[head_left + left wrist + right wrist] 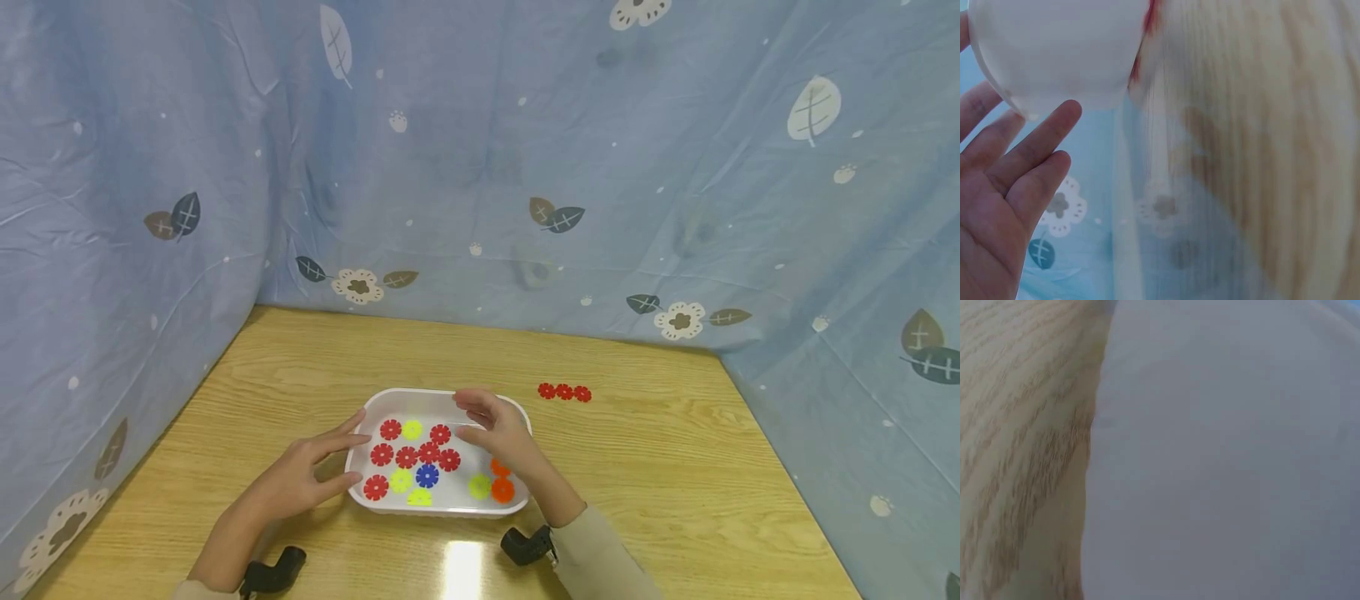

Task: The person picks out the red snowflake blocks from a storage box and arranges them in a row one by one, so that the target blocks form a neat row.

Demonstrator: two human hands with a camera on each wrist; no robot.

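Note:
A white plastic tray [450, 511] holds several notched, flower-shaped discs: red [382, 454], yellow [401, 481], orange [503, 490] and one blue disc [427, 476]. My left hand [296, 477] is at the tray's left side with its fingers spread, some reaching over the rim. In the left wrist view those straight fingers lie against or close to the white tray wall [1060, 50]. Above the tray's right part hovers my right hand [504, 432], fingers loosely bent, thumb apart, and nothing seen between them. It hides part of the orange discs. The right wrist view shows only the tray's blurred outer wall [1216, 456].
Three red discs [565, 392] lie joined in a row on the wooden table [660, 467], behind and right of the tray. Blue patterned cloth [465, 167] hangs along the back and both sides. Each wrist wears a black camera mount [527, 546].

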